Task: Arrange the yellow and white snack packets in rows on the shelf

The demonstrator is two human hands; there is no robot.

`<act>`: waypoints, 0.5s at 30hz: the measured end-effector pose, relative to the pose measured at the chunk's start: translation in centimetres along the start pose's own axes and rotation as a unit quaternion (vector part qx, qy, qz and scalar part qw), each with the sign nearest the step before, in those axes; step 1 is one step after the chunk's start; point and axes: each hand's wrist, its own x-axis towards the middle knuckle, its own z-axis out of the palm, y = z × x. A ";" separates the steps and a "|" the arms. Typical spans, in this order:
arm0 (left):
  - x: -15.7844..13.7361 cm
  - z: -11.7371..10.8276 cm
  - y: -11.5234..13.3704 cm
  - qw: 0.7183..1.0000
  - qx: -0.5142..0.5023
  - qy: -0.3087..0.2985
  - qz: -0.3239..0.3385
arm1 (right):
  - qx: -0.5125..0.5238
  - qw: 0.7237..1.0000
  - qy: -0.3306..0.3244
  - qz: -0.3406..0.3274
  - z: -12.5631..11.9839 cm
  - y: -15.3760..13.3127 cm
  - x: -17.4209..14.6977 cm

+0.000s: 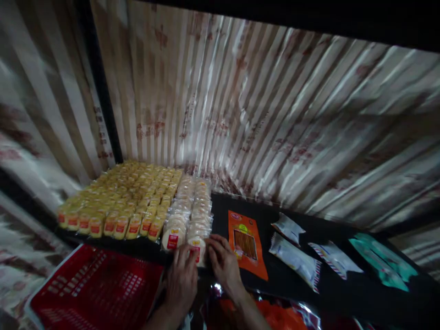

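Observation:
Two rows of round white packaged cakes, in clear wrappers with red labels, run from front to back on the black shelf (pixel 326 302). At the front of the right row sits a white cake packet (pixel 201 250), held between my two hands. My left hand (pixel 182 277) has its fingers bent against the packet's left and front side. My right hand (pixel 225 263) curls its fingertips at the right edge of the same packet. Another white cake packet (pixel 171 243) fronts the left row, just beside my left fingers.
Many small yellow packaged cakes (pixel 130 197) fill the shelf's left part. An orange snack bag (pixel 245 243) lies right of my hands, then white packets (pixel 295 259) and green packets (pixel 381 259). A red basket (pixel 99 284) stands below left. Striped plastic sheeting (pixel 213 101) hangs behind.

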 end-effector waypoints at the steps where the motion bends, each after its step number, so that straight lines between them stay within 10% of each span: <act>1: 0.0 0.0 0.0 1.000 -0.007 0.003 0.002 | -0.002 1.000 0.012 0.004 -0.3 0.1 0.4; 15: 5.0 -1.4 -3.1 0.997 0.018 0.012 0.079 | 0.003 0.993 0.025 0.116 -0.2 5.2 10.1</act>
